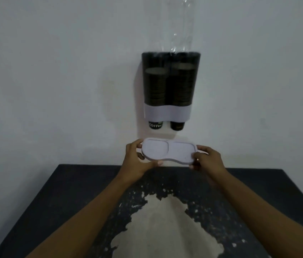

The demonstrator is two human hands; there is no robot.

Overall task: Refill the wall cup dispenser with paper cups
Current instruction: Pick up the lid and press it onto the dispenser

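Observation:
A twin-tube cup dispenser hangs on the white wall, dark and see-through above a white band. Two stacks of dark paper cups fill its tubes, and one cup marked COFFEE sticks out below the left tube, another below the right. The dispenser's top is uncovered, and a clear plastic sleeve rises from the right tube. Below the dispenser I hold its white peanut-shaped lid flat, my left hand on its left end and my right hand on its right end.
A dark table stands against the wall under my arms, its top worn to a pale patch in the middle.

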